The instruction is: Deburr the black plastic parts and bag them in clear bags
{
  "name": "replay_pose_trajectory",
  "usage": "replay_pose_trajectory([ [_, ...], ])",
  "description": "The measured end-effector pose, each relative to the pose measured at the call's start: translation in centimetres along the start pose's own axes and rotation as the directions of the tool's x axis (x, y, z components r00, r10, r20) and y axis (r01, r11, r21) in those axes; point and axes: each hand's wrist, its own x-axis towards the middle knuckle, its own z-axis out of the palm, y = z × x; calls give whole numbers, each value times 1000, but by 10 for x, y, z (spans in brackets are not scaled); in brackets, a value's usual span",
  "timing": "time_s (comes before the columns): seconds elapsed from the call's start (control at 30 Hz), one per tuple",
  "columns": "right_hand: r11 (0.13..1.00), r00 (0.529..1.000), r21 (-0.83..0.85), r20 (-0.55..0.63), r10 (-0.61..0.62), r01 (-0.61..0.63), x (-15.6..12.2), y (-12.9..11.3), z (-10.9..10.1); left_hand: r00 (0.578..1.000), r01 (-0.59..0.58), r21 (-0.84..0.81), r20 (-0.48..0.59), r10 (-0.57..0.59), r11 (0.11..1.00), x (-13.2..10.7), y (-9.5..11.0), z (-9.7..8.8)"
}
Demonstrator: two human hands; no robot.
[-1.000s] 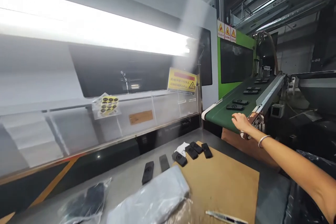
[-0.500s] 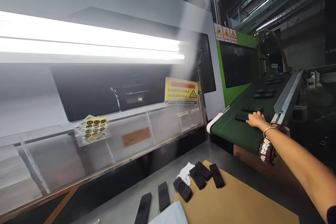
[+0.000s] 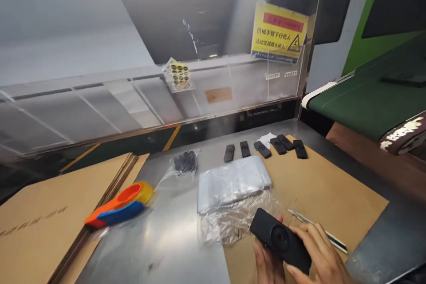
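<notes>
Both hands are low at the near edge of the table, and between them is a black part [image 3: 281, 239], flat and oblong with a round boss on top. The left hand [image 3: 266, 262] cups it from below, fingers curled round its edge. The right hand [image 3: 320, 254] grips the right end, fingers folded over it. The part hangs just above the cardboard sheet [image 3: 319, 186], beside crinkled clear wrap [image 3: 229, 224]. A thin blade [image 3: 317, 230] lies just right of the hands. Far across the sheet sits a row of black parts [image 3: 266, 148]; further right, the green conveyor [image 3: 362, 102].
</notes>
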Motion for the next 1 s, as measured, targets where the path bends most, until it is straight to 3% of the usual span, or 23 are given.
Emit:
replay_pose_trajectory([
  [0.07, 994, 998, 105, 39, -48, 43, -16, -14, 14, 1000, 29, -191, 1, -30, 981, -6, -8, -9],
  [0.17, 982, 975, 186, 220, -13, -29, -24, -14, 21, 994, 105, -214, -3, -108, 971, -21, -3, -29],
  [0.27, 990, 964, -57, 230, 136, -126, -25, 4, 32, 962, 261, -109, 106, -250, 959, -37, 7, -50],
  [0.33, 973, 967, -204, 202, 154, -112, -26, 17, 48, 938, 321, -58, 155, -310, 945, -47, 10, -62],
  [0.47, 956, 960, -272, 218, 176, -113, -28, 26, 83, 947, 286, -32, 165, -277, 958, -64, 8, -71],
  [0.6, 950, 950, -280, 235, 207, -138, -24, 20, 97, 971, 203, -55, 137, -194, 978, -80, 9, -73],
  [0.7, 963, 944, -231, 263, 197, -137, -19, 17, 95, 967, 221, -45, 142, -213, 974, -88, 6, -77],
  [0.8, 982, 934, -141, 315, 167, -128, -18, 9, 81, 965, 228, -58, 149, -217, 972, -91, -3, -85],
  [0.93, 990, 916, 52, 388, 98, -128, -24, -24, 39, 947, 308, -69, 116, -299, 949, -96, -9, -95],
  [1.0, 967, 892, 237, 451, -28, -90, -28, -44, 16, 910, 412, -55, 80, -407, 910, -103, -8, -98],
])
